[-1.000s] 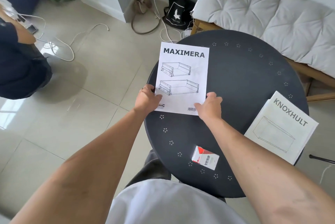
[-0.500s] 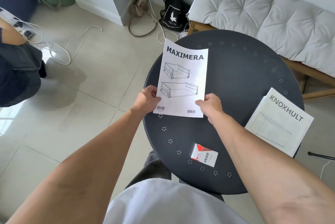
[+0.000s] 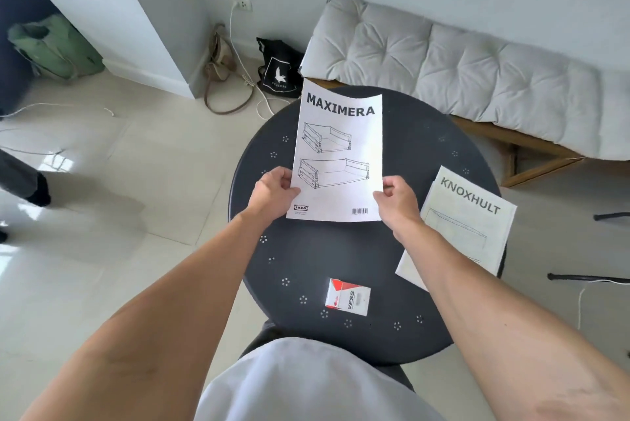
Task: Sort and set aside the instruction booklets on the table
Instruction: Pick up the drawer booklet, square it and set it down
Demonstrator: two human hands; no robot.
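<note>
A white booklet titled MAXIMERA (image 3: 339, 155) is held up above the round dark table (image 3: 419, 155), its top edge tilted away from me. My left hand (image 3: 272, 190) pinches its left edge and my right hand (image 3: 397, 199) pinches its right edge, both low on the page. A second white booklet titled KNOXHULT (image 3: 467, 226) lies flat at the table's right edge, partly overhanging it and partly covered by my right forearm.
A small red and white box marked VESS (image 3: 347, 298) lies on the near part of the table. A cushioned wooden bench (image 3: 460, 69) stands behind the table. Bags (image 3: 278, 69) and cables lie on the tiled floor at the left. A person's leg (image 3: 20, 178) shows at the far left.
Both hands have lifted the MAXIMERA booklet off the table and shifted their grip up its side edges. My head has tilted up, showing more of the wall and bench.
</note>
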